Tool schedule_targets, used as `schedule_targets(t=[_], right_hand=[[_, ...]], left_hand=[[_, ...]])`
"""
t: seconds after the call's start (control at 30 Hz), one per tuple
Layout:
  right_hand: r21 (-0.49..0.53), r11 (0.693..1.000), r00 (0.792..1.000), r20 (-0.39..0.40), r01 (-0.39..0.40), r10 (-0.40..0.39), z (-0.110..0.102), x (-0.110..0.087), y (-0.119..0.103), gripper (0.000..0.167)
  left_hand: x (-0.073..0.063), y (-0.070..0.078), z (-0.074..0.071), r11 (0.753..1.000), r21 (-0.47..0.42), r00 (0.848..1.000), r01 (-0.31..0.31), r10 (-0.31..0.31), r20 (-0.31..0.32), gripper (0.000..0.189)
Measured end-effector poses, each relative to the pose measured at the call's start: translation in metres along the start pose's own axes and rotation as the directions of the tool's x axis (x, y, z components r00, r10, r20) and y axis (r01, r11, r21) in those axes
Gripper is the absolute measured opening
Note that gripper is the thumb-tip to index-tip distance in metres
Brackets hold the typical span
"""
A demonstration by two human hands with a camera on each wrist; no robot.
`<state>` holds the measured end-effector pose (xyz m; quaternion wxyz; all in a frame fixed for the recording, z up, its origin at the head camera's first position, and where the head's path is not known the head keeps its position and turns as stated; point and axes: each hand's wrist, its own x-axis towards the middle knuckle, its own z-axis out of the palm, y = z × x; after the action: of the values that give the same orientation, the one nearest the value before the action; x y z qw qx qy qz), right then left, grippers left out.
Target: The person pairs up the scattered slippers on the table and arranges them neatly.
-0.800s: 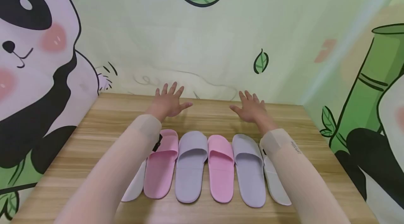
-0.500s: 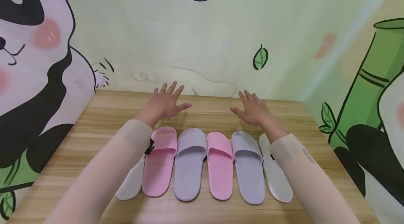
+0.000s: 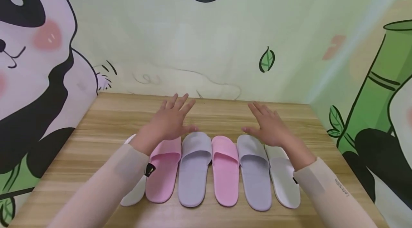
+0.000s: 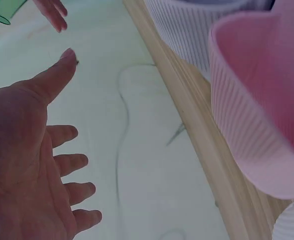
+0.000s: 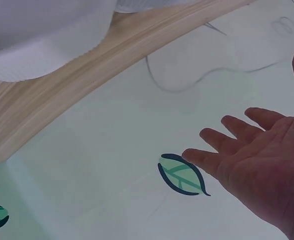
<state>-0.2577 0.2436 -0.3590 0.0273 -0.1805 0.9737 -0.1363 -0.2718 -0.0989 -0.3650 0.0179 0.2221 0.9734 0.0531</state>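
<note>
In the head view our left hand [image 3: 170, 120] and right hand [image 3: 271, 126] hover with fingers spread, holding nothing, above a row of ribbed foam slippers [image 3: 209, 167] at frame centre on the wooden table [image 3: 96, 120]; the right sleeve's small lettering [image 3: 342, 188] is unreadable. Both wrist views show open palms.

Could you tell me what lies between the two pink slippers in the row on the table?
One lilac slipper lies between the left pink slipper and the right pink slipper, side by side with both. The head view shows it plainly.
</note>
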Motion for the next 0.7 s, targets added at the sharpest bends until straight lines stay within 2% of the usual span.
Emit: schedule_targets(t=[0.2, 0.5, 0.6, 0.7], right_hand=[[-0.006, 1.000, 1.000, 0.011, 0.021, -0.021, 0.007, -0.028, 0.004, 0.101], [-0.011, 0.995, 0.994, 0.039, 0.099, -0.098, 0.030, -0.067, 0.006, 0.118], [-0.029, 0.992, 0.992, 0.043, 0.123, -0.122, 0.037, -0.075, 0.002, 0.129], [-0.038, 0.993, 0.991, 0.069, 0.116, -0.113, 0.044, -0.083, -0.002, 0.135]], left_hand=[[-0.023, 0.020, 0.007, 0.999, 0.004, 0.998, -0.052, 0.051, 0.031, 0.108], [-0.052, 0.049, 0.032, 0.987, -0.059, 0.984, -0.148, 0.153, 0.087, 0.118], [-0.061, 0.057, 0.040, 0.987, -0.052, 0.981, -0.151, 0.156, 0.113, 0.126], [-0.066, 0.063, 0.050, 0.986, -0.033, 0.978, -0.163, 0.166, 0.129, 0.134]])
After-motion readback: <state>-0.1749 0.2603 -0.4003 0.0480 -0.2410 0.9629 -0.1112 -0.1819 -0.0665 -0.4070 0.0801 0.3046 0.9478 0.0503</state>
